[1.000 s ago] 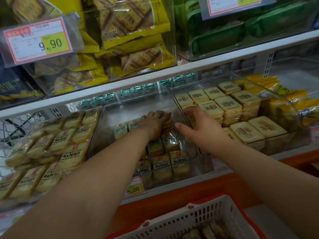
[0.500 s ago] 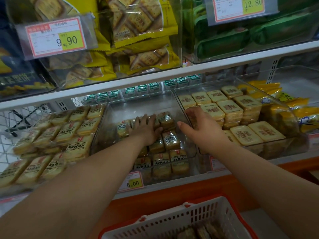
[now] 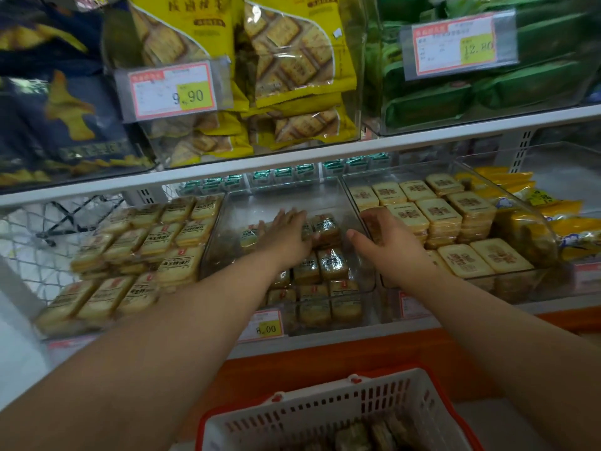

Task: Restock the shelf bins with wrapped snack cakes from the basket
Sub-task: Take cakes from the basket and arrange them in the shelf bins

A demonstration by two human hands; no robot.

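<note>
both hands in the middle clear bin (image 3: pixel 364 203) on the lower shelf (image 3: pixel 325 348). left hand (image 3: pixel 286 234) now lies flat on the back rows of wrapped snack cakes (image 3: pixel 331 263), fingers straight and spread; a second ago they were curled over the stack further back, so the hand has drawn toward the front and flattened out. right hand (image 3: pixel 387 245) has barely moved: it rests at the bin's right wall, thumb out, fingers loosely curved, gripping nothing that shows. judgement: the last cakes are placed and are being pressed level, not grasped. bin front rows filled, rear part bare. basket (image 3: pixel 325 415) below holds more wrapped cakes, so restocking is not finished; next reach probably goes down to the basket.
</note>
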